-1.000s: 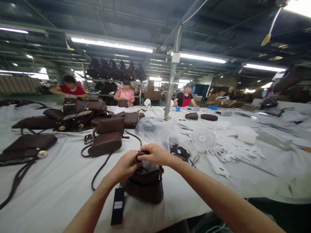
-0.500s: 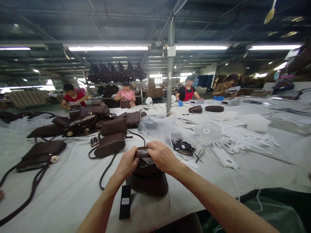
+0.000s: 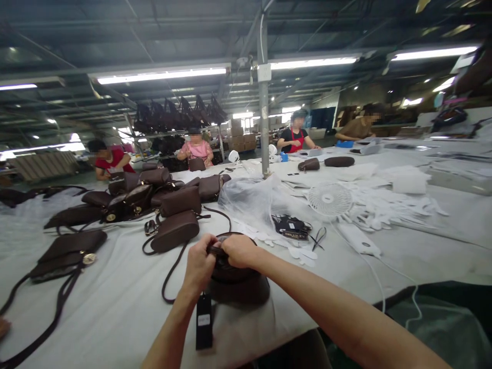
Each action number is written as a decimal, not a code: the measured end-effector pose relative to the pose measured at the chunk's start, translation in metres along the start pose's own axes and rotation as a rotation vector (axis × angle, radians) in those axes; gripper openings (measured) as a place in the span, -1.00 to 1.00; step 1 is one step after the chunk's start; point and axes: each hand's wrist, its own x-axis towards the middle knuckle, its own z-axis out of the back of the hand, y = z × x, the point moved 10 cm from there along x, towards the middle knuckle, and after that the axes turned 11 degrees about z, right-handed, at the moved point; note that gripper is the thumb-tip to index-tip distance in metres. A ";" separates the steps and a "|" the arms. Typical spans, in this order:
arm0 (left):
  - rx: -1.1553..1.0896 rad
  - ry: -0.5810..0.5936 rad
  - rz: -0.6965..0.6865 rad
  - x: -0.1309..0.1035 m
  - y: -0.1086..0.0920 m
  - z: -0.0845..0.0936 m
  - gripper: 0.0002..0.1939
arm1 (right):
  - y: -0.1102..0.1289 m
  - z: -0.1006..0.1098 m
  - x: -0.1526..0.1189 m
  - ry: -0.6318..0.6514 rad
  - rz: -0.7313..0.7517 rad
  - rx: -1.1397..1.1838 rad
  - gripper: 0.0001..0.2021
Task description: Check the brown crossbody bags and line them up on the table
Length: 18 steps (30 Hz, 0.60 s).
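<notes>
A dark brown handbag (image 3: 242, 289) sits on the white-covered table right in front of me. My left hand (image 3: 200, 261) is closed on the left part of its top edge. Beside it, my right hand (image 3: 239, 250) grips the same edge with curled fingers, close to the left one. The fingers hide much of the bag's opening. A black hang tag (image 3: 204, 323) with a white label hangs from the bag's left side onto the table. The strap (image 3: 172, 271) curves over the cloth to the left of the bag.
Several brown bags (image 3: 175, 230) are heaped to the left, and a flap bag (image 3: 69, 251) lies nearer. Clear plastic (image 3: 246, 202), black tags (image 3: 292, 225), a white fan (image 3: 330, 200) with its cord and white paper pieces (image 3: 384, 205) lie rightward. A post (image 3: 265, 113) rises beyond; co-workers sit opposite.
Both hands have drawn the bag's top edge lower and closer together, and the right hand's fingers have curled in more. The bag's rim behind the hands now shows. The view has tilted slightly.
</notes>
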 end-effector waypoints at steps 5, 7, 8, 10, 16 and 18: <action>0.151 0.102 -0.092 0.002 -0.003 0.004 -0.74 | -0.001 0.010 -0.002 -0.064 0.051 0.041 -0.74; 0.233 0.053 -0.050 0.005 0.004 0.010 -0.74 | -0.003 0.024 -0.009 -0.133 0.072 0.080 -0.74; 0.257 0.039 -0.039 0.005 0.005 0.012 -0.76 | -0.006 0.032 -0.015 -0.161 0.078 0.104 -0.74; 0.267 0.025 -0.057 0.000 -0.001 0.014 -0.78 | -0.017 0.049 -0.027 -0.186 0.054 0.116 -0.75; 0.157 -0.167 -0.365 -0.044 -0.063 0.022 -0.91 | -0.027 0.088 -0.043 -0.204 0.077 -0.014 -0.90; 0.189 -0.049 -0.453 -0.055 -0.075 -0.007 -0.89 | -0.017 0.094 -0.043 -0.270 0.146 0.062 -0.92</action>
